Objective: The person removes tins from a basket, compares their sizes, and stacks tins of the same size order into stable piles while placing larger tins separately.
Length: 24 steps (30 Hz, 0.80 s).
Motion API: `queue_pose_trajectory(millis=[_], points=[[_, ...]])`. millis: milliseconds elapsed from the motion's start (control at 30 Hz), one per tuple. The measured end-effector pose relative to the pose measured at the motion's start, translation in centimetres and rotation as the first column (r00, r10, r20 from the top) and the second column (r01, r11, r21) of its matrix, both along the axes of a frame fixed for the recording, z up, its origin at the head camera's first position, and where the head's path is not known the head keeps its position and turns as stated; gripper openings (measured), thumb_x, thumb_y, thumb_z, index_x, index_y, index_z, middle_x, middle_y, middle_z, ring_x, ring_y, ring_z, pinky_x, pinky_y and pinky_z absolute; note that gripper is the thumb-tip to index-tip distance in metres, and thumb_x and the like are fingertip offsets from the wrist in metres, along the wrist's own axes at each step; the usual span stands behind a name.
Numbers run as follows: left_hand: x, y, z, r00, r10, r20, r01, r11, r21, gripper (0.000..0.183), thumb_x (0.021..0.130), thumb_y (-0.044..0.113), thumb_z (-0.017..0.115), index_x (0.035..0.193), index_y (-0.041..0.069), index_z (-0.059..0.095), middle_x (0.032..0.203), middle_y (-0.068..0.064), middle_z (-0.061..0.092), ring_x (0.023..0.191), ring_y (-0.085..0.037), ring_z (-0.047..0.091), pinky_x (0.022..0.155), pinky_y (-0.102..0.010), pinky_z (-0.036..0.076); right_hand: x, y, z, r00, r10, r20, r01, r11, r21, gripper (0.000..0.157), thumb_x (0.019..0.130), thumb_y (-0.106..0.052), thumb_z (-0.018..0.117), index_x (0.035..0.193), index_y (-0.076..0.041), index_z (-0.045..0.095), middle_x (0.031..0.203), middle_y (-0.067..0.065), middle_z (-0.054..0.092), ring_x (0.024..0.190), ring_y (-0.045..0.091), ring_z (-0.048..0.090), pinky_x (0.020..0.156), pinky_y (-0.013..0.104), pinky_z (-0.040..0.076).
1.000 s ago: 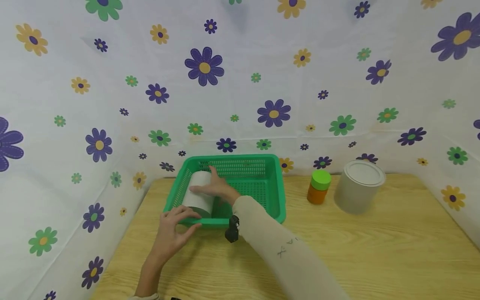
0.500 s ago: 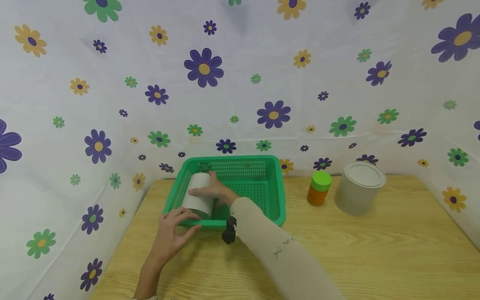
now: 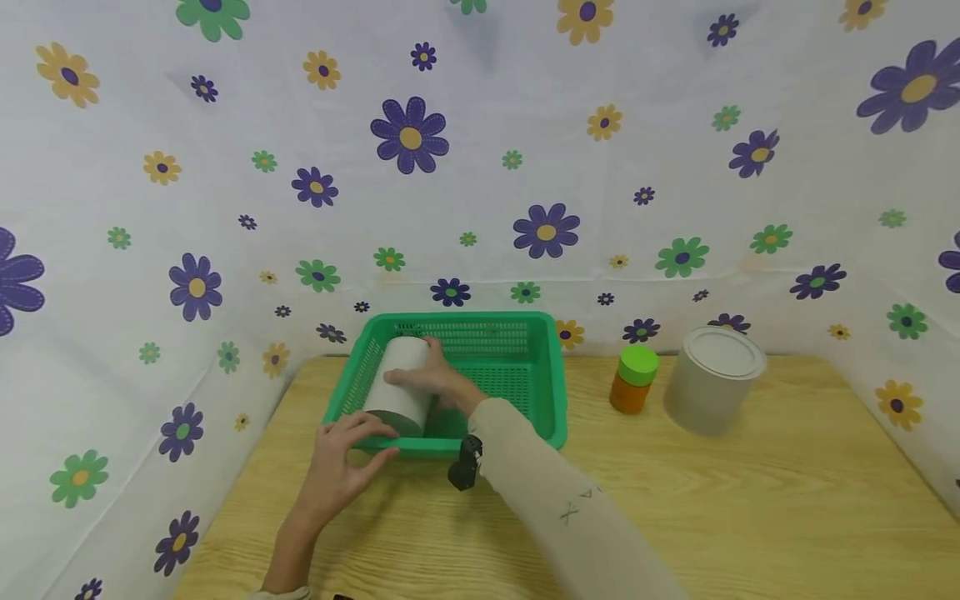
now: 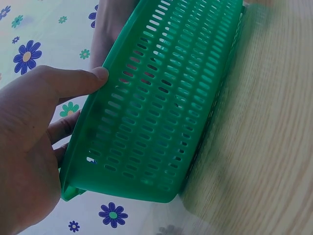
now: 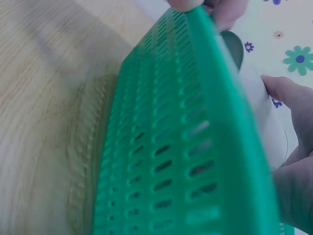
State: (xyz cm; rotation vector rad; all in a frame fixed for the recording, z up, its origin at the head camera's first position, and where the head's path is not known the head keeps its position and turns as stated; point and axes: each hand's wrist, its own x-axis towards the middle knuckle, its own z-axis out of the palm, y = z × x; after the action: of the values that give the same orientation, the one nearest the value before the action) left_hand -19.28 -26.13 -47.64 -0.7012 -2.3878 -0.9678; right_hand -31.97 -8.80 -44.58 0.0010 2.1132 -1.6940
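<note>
A white cylinder (image 3: pixel 402 385) lies tilted along the left side of a green plastic basket (image 3: pixel 555 375), its grey end facing me. My right hand (image 3: pixel 438 375) grips the cylinder from its right side, the thumb across its upper surface and the fingers reaching round the far side. In the right wrist view the thumb touches the white side (image 5: pixel 261 105). At the near left corner my left hand (image 3: pixel 341 467) holds the basket's rim. The left wrist view has the thumb on the rim's outer edge, with fingers (image 4: pixel 63 128) behind the rim, partly hidden.
Right of the basket stand an orange jar (image 3: pixel 628 395) with a lime-green lid and a larger whitish lidded can (image 3: pixel 708 387). All rest on a wood-grain table (image 3: pixel 675 517). A flower-print cloth (image 3: pixel 480 167) rises behind and at the sides.
The white cylinder has shifted slightly up and to the right within the basket, along with my right hand. My left hand stays at the rim. The view has moved a little.
</note>
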Motion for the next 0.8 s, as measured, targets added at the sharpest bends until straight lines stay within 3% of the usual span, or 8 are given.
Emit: queue_pose_trajectory(millis=[433, 800], points=[[0.1, -0.1, 0.1, 1.000, 0.007, 0.004, -0.007, 1.000, 0.007, 0.029, 0.077, 0.009, 0.090, 0.097, 0.024, 0.075, 0.101, 0.011, 0.068, 0.099, -0.016, 0.060, 0.082, -0.041, 0.027, 1.9, 2.9, 3.2, 0.993, 0.010, -0.115, -0.018, 0.997, -0.073, 0.099, 0.085, -0.033, 0.084, 0.158, -0.025, 0.019, 0.134, 0.022, 0.047, 0.110, 0.043, 0.060, 0.073, 0.065, 0.054], [0.2, 0.1, 0.1, 1.000, -0.007, 0.010, 0.007, 1.000, 0.007, 0.028, 0.078, 0.008, 0.089, 0.097, 0.023, 0.076, 0.102, 0.009, 0.069, 0.101, -0.016, 0.059, 0.084, -0.043, 0.027, 3.3, 6.2, 4.6, 0.966, 0.041, -0.253, -0.062, 0.995, -0.074, 0.100, 0.085, -0.031, 0.083, 0.159, -0.024, 0.016, 0.130, 0.021, 0.050, 0.104, 0.038, 0.063, 0.066, 0.054, 0.057]])
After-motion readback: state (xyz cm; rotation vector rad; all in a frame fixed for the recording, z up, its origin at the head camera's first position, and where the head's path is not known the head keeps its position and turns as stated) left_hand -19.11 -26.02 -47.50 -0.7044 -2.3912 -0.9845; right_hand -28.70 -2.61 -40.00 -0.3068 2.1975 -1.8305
